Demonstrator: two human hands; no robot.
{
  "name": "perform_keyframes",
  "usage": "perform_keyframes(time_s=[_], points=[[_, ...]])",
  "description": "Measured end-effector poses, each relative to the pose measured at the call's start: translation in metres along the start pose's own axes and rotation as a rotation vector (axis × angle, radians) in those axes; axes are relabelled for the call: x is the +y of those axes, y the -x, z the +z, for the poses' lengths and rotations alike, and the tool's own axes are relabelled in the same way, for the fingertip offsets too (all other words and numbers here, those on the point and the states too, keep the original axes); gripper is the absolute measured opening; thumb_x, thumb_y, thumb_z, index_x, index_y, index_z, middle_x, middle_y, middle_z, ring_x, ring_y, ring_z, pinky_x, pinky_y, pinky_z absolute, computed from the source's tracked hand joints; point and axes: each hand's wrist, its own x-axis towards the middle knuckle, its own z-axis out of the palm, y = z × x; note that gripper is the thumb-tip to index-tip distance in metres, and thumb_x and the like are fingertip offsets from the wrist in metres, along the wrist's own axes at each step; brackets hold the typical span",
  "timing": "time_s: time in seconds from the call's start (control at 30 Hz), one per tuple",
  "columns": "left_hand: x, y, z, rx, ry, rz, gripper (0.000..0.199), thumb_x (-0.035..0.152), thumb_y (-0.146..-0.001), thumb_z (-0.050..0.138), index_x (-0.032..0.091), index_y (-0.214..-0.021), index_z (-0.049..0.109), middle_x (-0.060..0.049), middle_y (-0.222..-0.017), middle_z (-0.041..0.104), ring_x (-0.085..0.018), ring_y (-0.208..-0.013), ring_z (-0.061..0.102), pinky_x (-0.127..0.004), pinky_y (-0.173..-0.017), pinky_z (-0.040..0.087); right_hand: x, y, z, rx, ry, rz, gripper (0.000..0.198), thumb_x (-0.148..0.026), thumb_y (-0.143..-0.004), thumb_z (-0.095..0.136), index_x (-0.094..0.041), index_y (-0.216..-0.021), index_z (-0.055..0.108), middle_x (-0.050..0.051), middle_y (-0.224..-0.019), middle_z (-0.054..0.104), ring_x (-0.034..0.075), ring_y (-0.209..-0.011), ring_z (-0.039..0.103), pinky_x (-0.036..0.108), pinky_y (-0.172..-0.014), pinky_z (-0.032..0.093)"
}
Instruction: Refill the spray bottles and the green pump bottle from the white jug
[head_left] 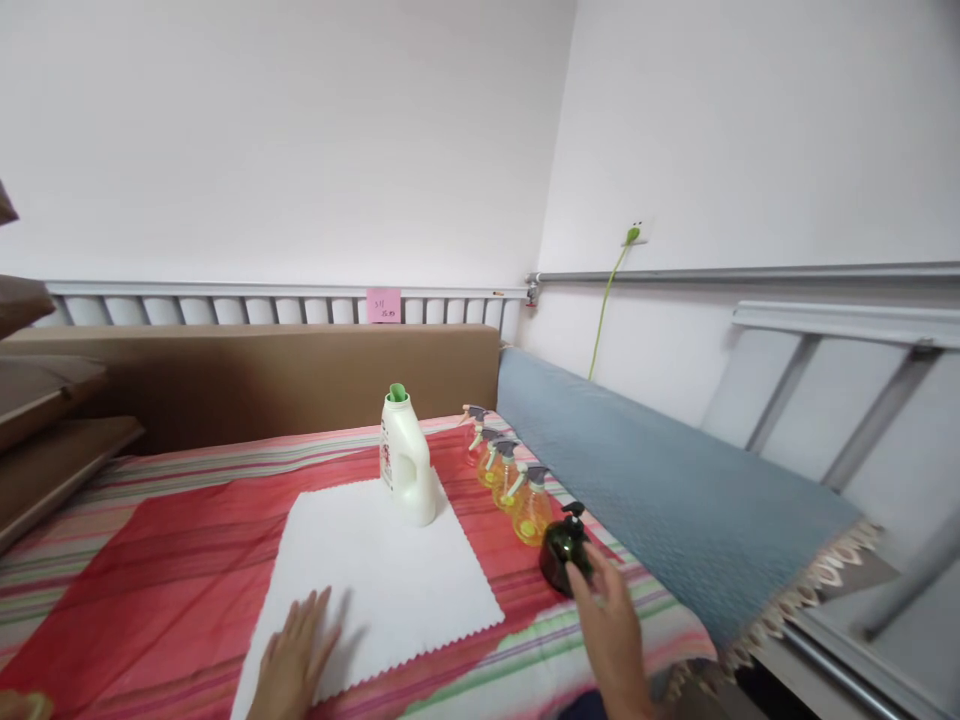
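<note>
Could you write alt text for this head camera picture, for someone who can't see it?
A person's right hand touches a dark green pump bottle at the near end of a row of yellow spray bottles, while the left hand lies flat on a white cloth. A white detergent jug with a green cap stands on the cloth's far corner, on a red striped bedsheet.

Dark glossy plastic pump bottle (pixel 564 552) touched by the right hand's fingers (pixel 581 575), matt white cloth (pixel 375 580) pressed under the left fingers (pixel 311 612), translucent amber plastic spray bottles (pixel 510 480) beyond, smooth white plastic jug (pixel 406 460), striped woven bedsheet (pixel 150 540)
</note>
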Motion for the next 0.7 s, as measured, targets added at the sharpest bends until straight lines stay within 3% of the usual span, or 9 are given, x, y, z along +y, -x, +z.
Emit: perform_keyframes(time_s=[0.17,0.33,0.5,0.7], points=[[-0.002,-0.004,-0.037,0.232,0.574,-0.213,0.06,0.056,-0.074,0.047,0.015,-0.117,0.055,-0.012,-0.128,0.054,-0.029,-0.125,0.04,-0.045,-0.106,0.029,0.005,0.04,0.027,-0.139,-0.106,0.031,0.052,-0.051,-0.07,0.052,-0.016,-0.109,0.055,0.012,-0.117,0.058,0.027,-0.108,0.053,0.039,-0.094,0.041],[0.003,0.007,-0.065,0.149,1.072,-0.552,0.062,0.063,-0.066,0.054,0.014,-0.103,0.06,-0.016,-0.103,0.068,-0.032,-0.091,0.064,-0.045,-0.078,0.053,0.002,0.037,0.041,-0.205,-0.17,0.089,0.054,-0.051,-0.07,0.053,-0.013,-0.11,0.053,0.016,-0.117,0.058,0.028,-0.108,0.055,0.039,-0.093,0.042],[0.012,0.014,-0.066,0.14,1.155,-0.568,0.061,0.063,-0.068,0.053,0.014,-0.103,0.059,-0.015,-0.102,0.068,-0.027,-0.087,0.066,-0.038,-0.073,0.053,-0.02,0.03,0.066,-0.359,-0.212,0.031,0.047,-0.045,-0.07,0.054,-0.013,-0.104,0.056,0.016,-0.108,0.063,0.027,-0.101,0.059,0.039,-0.088,0.047],[0.011,0.016,-0.065,0.123,1.181,-0.554,0.065,0.066,-0.063,0.056,0.013,-0.102,0.06,-0.015,-0.102,0.068,-0.029,-0.087,0.066,-0.039,-0.073,0.054,-0.062,0.012,0.126,-0.489,-0.152,-0.095,0.033,-0.033,-0.077,0.06,-0.014,-0.104,0.057,0.01,-0.105,0.063,0.023,-0.096,0.06,0.041,-0.086,0.047]])
